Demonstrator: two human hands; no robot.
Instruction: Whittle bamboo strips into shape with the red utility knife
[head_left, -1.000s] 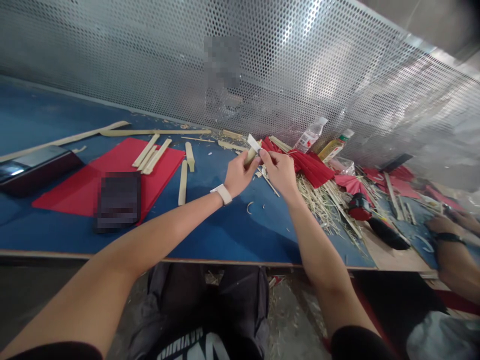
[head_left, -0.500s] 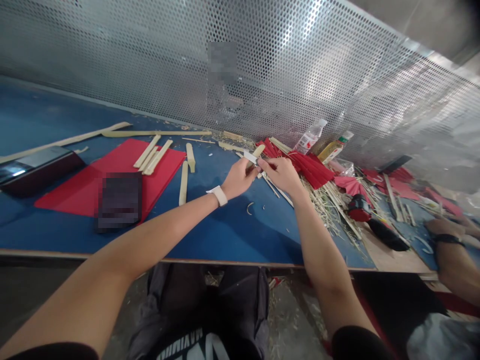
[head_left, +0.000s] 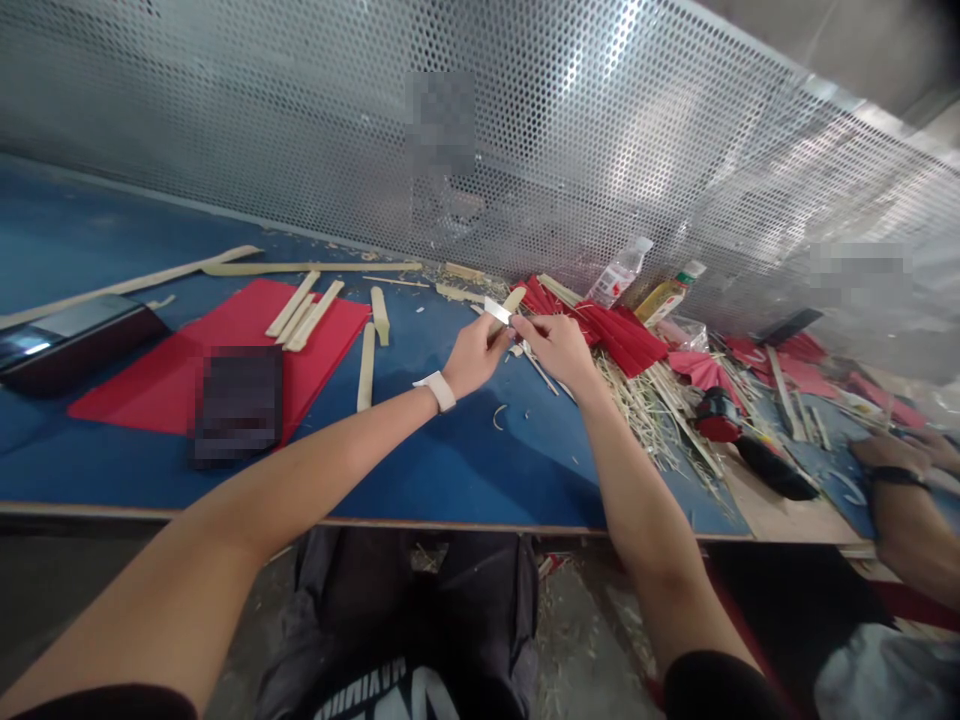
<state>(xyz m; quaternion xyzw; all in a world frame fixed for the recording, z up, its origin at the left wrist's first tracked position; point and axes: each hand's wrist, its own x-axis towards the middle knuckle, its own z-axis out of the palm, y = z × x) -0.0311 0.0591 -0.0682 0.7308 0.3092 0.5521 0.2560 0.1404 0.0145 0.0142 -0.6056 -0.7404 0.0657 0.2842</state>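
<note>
- At the centre of the head view, above the blue table (head_left: 465, 470), the two hands meet over the work. Left hand (head_left: 472, 358): closed round a pale wooden strip (head_left: 516, 297), whose rounded end juts out toward the metal screen (head_left: 300, 130).
- Right hand (head_left: 556, 345): closed, apparently on the handle of a knife (head_left: 495, 310). The handle is largely covered; the blade crosses the wooden strip just beside the left hand. Whether the edge bites into the wood or merely overlaps it cannot be told.
- Step in hand, as judged: paring the wooden strip. Good practice would set the blade at a shallow angle and take thin, even curls along the grain; a steep angle would probably dig in and split the wood.
- Point of care: the blade lies very near the left hand, so its thumb should sit behind the edge, and each stroke should be short and directed away from it.
- Support: both hands appear raised off the table; forearms drawn closer to the body would likely steady the cut.
- Surroundings: loose strips (head_left: 315, 315) rest on a red folder (head_left: 165, 385) at left; shavings (head_left: 637, 410) lie heaped at right, where swept-off waste would be out of the way.
</note>
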